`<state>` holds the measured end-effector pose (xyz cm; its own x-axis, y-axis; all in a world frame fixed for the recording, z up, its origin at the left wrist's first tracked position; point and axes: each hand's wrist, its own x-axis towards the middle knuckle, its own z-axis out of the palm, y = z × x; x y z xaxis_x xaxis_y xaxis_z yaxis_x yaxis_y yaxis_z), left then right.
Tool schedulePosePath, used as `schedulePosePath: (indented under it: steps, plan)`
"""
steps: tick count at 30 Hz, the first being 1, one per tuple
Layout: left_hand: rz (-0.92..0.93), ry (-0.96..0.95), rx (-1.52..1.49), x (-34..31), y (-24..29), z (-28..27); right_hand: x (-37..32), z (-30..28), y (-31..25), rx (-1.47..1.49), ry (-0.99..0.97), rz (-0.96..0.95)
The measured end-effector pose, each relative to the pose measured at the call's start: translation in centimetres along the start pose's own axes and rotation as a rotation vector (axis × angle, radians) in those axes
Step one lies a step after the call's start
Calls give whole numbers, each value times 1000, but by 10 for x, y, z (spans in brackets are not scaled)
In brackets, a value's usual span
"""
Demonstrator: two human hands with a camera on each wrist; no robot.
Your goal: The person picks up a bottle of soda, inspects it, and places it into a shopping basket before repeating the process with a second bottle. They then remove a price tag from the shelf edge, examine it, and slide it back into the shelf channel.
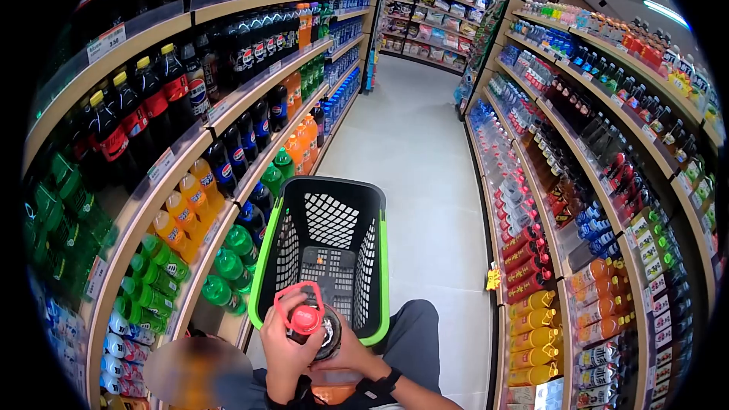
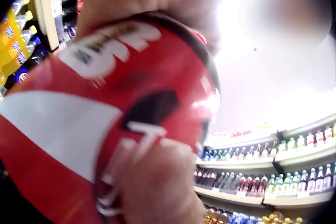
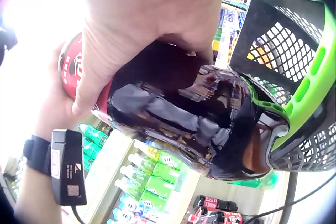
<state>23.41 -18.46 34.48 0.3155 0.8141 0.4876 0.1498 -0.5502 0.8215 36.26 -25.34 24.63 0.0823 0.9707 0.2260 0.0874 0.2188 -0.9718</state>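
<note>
Both hands hold a large cola bottle with dark liquid, a red label and a red cap with a red carry loop. In the head view the bottle stands cap toward the camera, close to the body. My left hand grips it around the label near the top, its fingers by the loop. From the other side my right hand wraps around the body of the bottle. The left wrist view is filled by the red and white label. Just beyond the bottle stands a black shopping basket with green side rims.
Shelves packed with soda bottles run along the left. More drink shelves line the right side of the aisle. The pale floor leads to a rack of packaged snacks at the far end.
</note>
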Motion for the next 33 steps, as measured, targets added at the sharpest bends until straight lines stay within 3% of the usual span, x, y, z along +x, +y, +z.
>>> schedulePosePath:
  steps: [2, 4, 7, 9, 13, 17, 19, 21, 24, 28, 31, 33]
  plan:
    - [-94, -238, -266, -6, -12, -17, -2, 3, 8, 43, 38, 11]
    - [-135, -275, -427, -16, -33, -24, 0, 9, 7, 67, 100, -10]
    - [-366, -447, -463, -47, -67, -27, 13, 3, 5, 39, 119, -54]
    - [-458, -442, -346, -65, -80, -23, 16, 1, 3, 45, 122, -5]
    - [-373, -352, -521, -74, -70, -32, 18, 1, -1, 192, 94, 88]
    - [-421, -420, -506, -83, -50, -64, -5, 7, 3, 831, 137, 312]
    - [-509, -459, -578, -87, -48, -71, -15, 18, -27, 962, 156, 435]
    - [-609, -440, -801, -101, -48, -62, -23, 21, -35, 992, 70, 643]
    - [-721, -318, -894, -113, -29, -48, -20, 26, -60, 978, 95, 738]
    - [-853, -122, -1015, -121, -11, -40, -27, 21, -46, 867, -18, 624]
    - [-881, -3, -913, -123, 3, -40, -30, 21, -51, 885, -78, 596]
    - [-882, 41, -887, -121, 7, -38, -27, 26, -59, 886, -18, 611]
